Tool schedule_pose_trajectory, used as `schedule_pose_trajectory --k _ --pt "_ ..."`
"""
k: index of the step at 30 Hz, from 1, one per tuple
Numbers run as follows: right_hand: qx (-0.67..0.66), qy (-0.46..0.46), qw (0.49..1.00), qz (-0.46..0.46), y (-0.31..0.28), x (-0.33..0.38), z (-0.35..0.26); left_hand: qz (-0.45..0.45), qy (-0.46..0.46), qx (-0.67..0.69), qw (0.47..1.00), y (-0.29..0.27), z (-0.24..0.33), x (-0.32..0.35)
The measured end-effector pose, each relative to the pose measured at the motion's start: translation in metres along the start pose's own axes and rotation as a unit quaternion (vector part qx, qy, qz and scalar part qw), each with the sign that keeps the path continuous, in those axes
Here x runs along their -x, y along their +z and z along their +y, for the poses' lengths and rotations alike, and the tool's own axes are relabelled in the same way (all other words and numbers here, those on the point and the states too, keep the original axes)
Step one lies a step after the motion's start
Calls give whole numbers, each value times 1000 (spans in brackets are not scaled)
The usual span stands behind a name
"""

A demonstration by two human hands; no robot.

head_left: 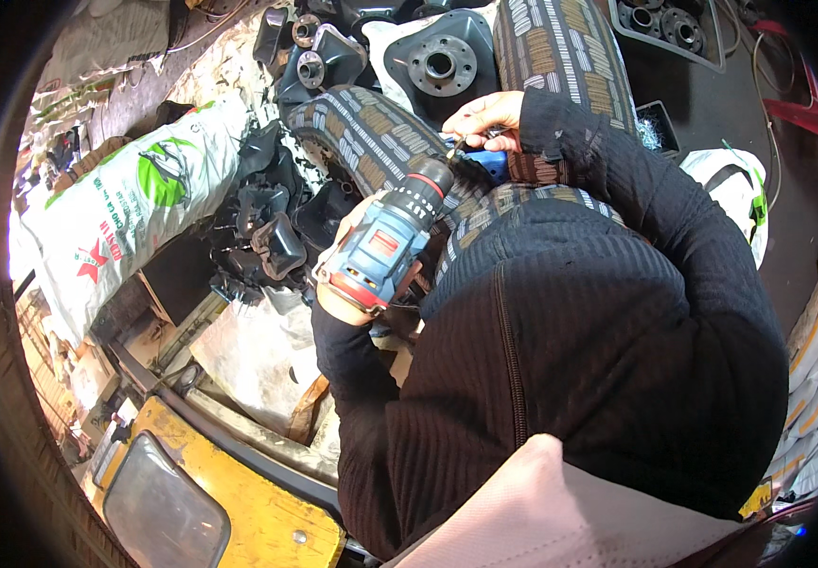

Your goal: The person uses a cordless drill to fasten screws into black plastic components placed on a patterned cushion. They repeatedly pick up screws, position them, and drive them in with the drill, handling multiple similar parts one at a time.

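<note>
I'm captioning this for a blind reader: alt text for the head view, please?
The left hand grips a blue cordless drill, its tip at a small blue part that the right hand pinches, over patterned trousers; black metal flanged parts lie beyond.

Glossy plastic drill (385, 248), ribbed knit sleeve (617, 189)

The left hand (344, 248) gripped a blue cordless drill (390, 241), its chuck aimed toward a small blue part (492, 163) pinched by the right hand (481, 115) over patterned-trousered knees. Black metal flanged parts (441, 64) lay beyond.
</note>
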State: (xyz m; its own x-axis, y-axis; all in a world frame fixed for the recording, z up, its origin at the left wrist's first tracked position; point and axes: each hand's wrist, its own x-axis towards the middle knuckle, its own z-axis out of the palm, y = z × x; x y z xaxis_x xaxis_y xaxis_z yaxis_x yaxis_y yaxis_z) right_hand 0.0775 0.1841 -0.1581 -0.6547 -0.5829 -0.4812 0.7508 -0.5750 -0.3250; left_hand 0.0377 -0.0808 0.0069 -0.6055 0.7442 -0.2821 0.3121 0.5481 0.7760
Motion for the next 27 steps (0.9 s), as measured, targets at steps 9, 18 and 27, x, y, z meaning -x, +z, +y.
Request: schedule_pose_trajectory --k 9,18,27 --pt "8 -44 998 44 3 -9 -8 -32 -23 -68 997 -4 -2 -19" --pt "-137 -143 947 253 -10 -20 23 47 162 -243 955 -20 -21 -51" --pt "-226 -211 884 351 -12 -44 42 15 9 -129 991 -27 -55 -116"
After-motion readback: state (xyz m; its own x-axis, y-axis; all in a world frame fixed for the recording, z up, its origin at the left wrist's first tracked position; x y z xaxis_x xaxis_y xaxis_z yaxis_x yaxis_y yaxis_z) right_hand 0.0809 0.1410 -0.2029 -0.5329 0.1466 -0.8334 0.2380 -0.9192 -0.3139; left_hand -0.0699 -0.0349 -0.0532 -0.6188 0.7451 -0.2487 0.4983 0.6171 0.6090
